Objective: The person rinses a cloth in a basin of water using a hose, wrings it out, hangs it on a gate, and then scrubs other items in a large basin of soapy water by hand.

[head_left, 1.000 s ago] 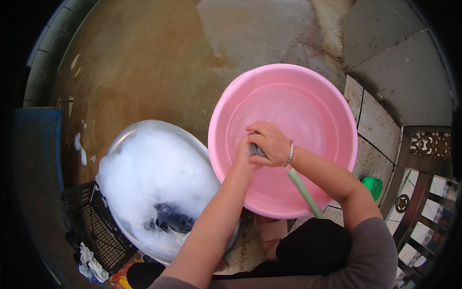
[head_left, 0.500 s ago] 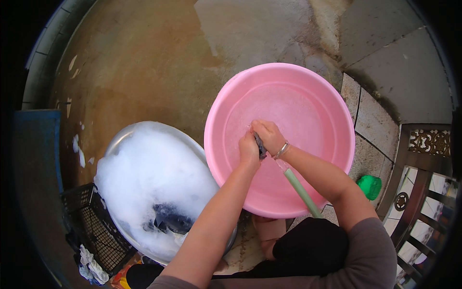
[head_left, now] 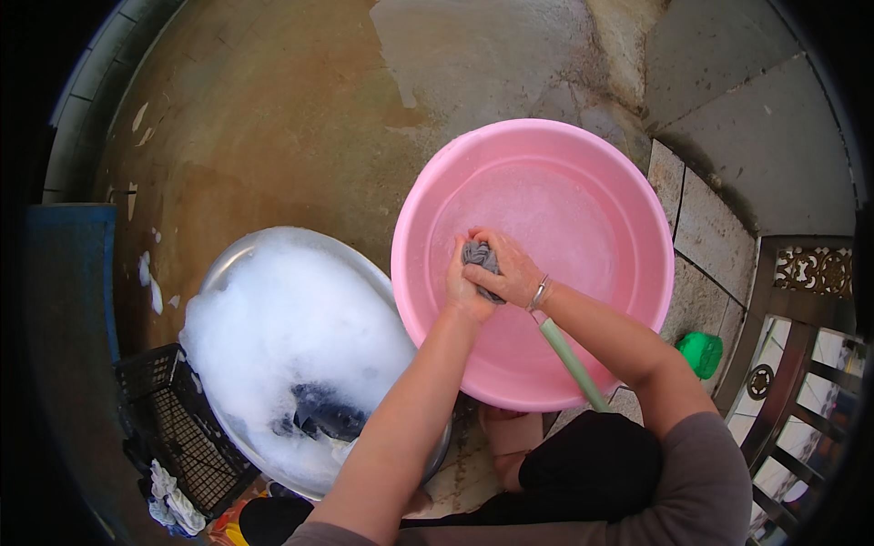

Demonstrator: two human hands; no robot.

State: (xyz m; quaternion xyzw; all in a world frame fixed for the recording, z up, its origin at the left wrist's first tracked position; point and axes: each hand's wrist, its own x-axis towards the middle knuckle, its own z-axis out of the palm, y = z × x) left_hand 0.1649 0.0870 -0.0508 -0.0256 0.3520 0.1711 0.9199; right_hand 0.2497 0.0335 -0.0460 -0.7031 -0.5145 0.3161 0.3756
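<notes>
Over the large pink basin (head_left: 642, 200) my two hands press together around a wet, bunched-up grey cloth (head_left: 482, 258). My left hand (head_left: 462, 289) cups it from the left. From the right, my right hand (head_left: 512, 269), with a silver bangle (head_left: 539, 291) at the wrist, closes over it. Folds of the cloth show between the thumbs and palms. A pale green hose (head_left: 574, 364) comes over the basin's near rim, and its mouth lies just below my right wrist. Shallow, cloudy water covers the basin's bottom.
Left of the basin stands an oval metal tub (head_left: 376, 280) heaped with white suds (head_left: 291, 318), dark fabric (head_left: 328, 414) poking out. A black plastic crate (head_left: 187, 437) sits beside it. A green object (head_left: 699, 354) lies right of the basin, near a dark wooden slatted frame (head_left: 785, 391).
My hands have opened a little around the grey cloth, so more of it shows, gathered higher between the palms. The tub, hose and basin stay nearly where they were.
</notes>
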